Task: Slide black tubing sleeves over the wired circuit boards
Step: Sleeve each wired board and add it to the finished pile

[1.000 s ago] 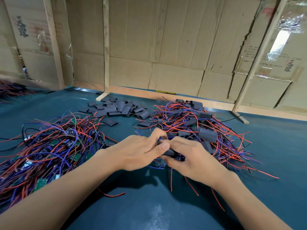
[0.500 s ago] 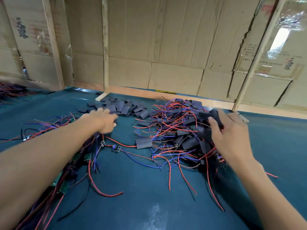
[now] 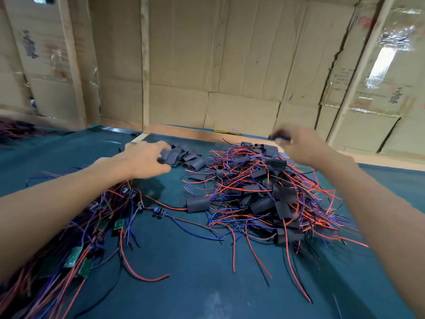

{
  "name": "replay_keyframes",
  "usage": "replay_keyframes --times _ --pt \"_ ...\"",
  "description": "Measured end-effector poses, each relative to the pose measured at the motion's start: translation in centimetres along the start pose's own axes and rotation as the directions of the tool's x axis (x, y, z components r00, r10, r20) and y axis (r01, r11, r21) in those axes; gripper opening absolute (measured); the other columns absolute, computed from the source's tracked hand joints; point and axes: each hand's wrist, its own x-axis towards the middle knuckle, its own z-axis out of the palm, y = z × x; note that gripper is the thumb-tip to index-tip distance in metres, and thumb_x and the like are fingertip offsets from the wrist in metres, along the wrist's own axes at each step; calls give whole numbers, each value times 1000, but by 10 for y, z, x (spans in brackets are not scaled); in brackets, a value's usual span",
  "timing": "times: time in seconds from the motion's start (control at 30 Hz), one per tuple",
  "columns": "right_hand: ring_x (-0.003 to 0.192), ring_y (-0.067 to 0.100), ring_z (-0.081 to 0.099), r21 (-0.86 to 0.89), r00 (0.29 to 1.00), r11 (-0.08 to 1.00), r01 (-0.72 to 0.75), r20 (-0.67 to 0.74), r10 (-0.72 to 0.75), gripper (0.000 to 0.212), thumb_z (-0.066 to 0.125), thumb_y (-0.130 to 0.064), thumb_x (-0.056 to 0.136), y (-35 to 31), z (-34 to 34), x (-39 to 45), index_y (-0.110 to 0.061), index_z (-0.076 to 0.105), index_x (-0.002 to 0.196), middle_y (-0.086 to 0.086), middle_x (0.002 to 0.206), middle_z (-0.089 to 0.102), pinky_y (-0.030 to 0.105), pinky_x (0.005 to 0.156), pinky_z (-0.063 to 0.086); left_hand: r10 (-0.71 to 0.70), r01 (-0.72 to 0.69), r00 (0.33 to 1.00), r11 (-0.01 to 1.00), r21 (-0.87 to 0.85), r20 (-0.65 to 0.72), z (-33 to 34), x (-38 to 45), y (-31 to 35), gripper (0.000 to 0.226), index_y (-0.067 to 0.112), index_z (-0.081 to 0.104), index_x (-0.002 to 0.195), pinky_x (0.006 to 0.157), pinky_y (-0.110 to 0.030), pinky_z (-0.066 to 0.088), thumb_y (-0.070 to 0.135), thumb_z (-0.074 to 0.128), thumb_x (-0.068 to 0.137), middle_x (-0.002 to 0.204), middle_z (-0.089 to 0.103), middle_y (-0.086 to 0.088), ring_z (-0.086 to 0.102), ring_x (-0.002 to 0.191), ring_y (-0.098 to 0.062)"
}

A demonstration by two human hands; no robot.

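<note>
A heap of flat black tubing sleeves [image 3: 187, 157] lies at the back middle of the green table. My left hand [image 3: 145, 161] reaches its near edge, with thumb and fingers closed around one sleeve [image 3: 167, 156]. My right hand [image 3: 301, 147] is raised over the far end of the pile of sleeved boards [image 3: 264, 194] with red and blue wires. It pinches a blurred dark sleeved board [image 3: 279, 136] in its fingertips. Bare green wired boards [image 3: 76, 256] lie in a tangle under my left forearm. One small loose board [image 3: 159, 212] sits between the piles, next to a single sleeved piece [image 3: 197, 204].
The green table mat [image 3: 207, 284] ends at a wooden strip [image 3: 200, 134] along the back. Behind it are cardboard walls with upright wooden posts [image 3: 145, 65]. Another wire bundle [image 3: 13, 131] lies far left. Loose red and black wires [image 3: 138, 272] trail toward me.
My hands separated from a joint grip in front. The right carried the sleeved board out over the far end of the right pile. The left reached forward to the sleeve heap.
</note>
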Motion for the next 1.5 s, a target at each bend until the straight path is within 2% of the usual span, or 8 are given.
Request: replay_keyframes --times 0.1,0.27,0.4,0.67,0.77,0.87,1.13,1.5 --pt "129 33 52 -218 993 975 35 119 -9 34 46 -16 105 -19 11 -4 -8 61 134 15 139 59 39 104 41 117 -126 992 919 -375 -47 -18 -22 25 63 35 48 138 96 -33 49 44 76 82 112 69 3 65 103 -13" --pt "109 1 64 459 904 781 424 -165 -394 60 77 -40 84 -91 16 -63 -33 56 139 -16 118 67 11 94 45 166 113 970 336 -935 177 -35 -58 68 50 22 58 120 68 -30 49 37 79 78 99 77 -9 75 85 -19" --pt "87 11 71 719 947 625 304 -159 -278 44 80 -10 85 -118 39 -98 -17 68 127 -1 108 75 27 87 56 282 267 901 241 -933 330 -39 -77 74 47 19 65 122 65 -28 41 40 76 81 109 74 -19 74 92 -23" --pt "90 11 69 820 976 538 193 -105 -189 40 85 -17 77 -101 54 -107 -13 74 115 -1 99 77 26 90 53 318 160 894 431 -888 316 -27 -85 74 59 24 61 117 60 -29 40 71 61 82 100 76 -12 74 92 -23" --pt "84 9 69 817 982 550 174 -183 -39 35 86 -16 76 -89 63 -110 -17 76 109 -4 94 77 19 84 52 65 -30 967 989 -146 245 -34 -74 45 63 27 58 114 75 -31 49 81 43 83 98 71 1 68 91 -20" --pt "82 4 68 785 978 605 136 -202 43 26 85 -19 80 -81 70 -111 -30 75 100 -10 91 77 18 81 51 -109 -75 905 911 406 411 -34 -70 24 54 13 64 105 82 -30 50 64 61 87 88 62 2 59 89 -23" --pt "85 -8 65 648 932 750 131 -339 130 36 86 -34 77 -80 82 -116 -35 72 110 -28 92 71 5 79 44 265 -364 913 873 324 310 -3 -78 27 48 48 41 119 87 -35 37 57 71 81 106 34 11 29 100 -14" --pt "91 2 70 788 888 612 58 -321 329 34 82 -29 84 -77 76 -114 -23 73 116 -14 99 76 17 85 52 441 -460 782 885 -69 440 -23 -81 28 12 43 62 95 91 -26 47 44 72 88 98 60 21 57 97 2"
